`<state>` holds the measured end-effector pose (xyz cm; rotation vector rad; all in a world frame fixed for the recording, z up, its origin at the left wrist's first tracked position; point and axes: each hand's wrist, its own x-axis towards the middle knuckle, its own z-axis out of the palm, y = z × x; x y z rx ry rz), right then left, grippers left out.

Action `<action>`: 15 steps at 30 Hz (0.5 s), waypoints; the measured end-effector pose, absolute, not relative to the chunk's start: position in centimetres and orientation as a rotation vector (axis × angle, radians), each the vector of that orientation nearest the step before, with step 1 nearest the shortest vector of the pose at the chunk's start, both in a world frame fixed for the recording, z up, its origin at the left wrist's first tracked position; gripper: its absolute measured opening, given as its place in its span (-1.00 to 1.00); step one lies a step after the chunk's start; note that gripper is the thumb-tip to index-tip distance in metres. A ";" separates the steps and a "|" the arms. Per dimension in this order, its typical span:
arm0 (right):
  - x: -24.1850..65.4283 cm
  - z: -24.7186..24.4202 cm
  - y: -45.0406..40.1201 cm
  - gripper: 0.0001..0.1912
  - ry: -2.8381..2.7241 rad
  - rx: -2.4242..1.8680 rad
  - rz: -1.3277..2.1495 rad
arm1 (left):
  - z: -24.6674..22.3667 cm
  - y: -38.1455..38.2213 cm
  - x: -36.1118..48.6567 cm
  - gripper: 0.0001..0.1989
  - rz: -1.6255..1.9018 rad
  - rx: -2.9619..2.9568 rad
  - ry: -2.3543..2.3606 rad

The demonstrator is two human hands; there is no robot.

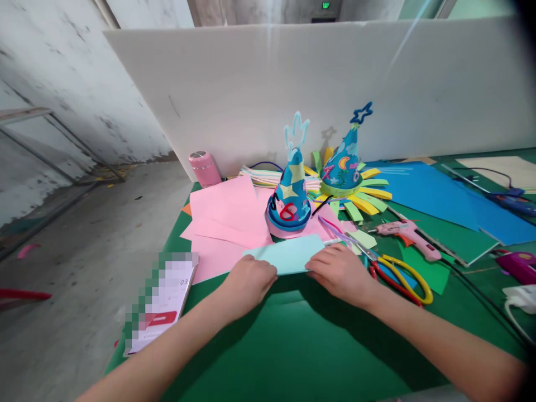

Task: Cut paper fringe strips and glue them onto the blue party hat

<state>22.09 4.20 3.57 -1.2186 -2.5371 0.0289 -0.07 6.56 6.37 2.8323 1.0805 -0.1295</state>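
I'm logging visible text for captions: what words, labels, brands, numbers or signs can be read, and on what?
"03": on the phone; its other text is too small or pixelated to read.
"6": what the red shape on the front cone hat seems to read.
Green lit sign: too small to read.
Rear cone hat: pink shapes, too blurred to tell if they are letters.
No brand is readable.
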 end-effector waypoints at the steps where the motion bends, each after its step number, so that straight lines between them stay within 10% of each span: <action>1: 22.2 5.2 4.2 -0.82 -2.556 -1.217 0.049 | 8.2 6.8 -0.2 -0.75 -0.132 2.816 1.051; 8: 23.2 17.4 4.8 -0.73 -2.565 -1.194 0.887 | 19.6 8.9 -1.3 -0.68 -0.267 2.171 0.749; 15: 22.5 8.7 8.8 -0.70 -2.676 -1.282 1.084 | 9.9 11.8 0.1 -0.76 -0.456 2.225 0.820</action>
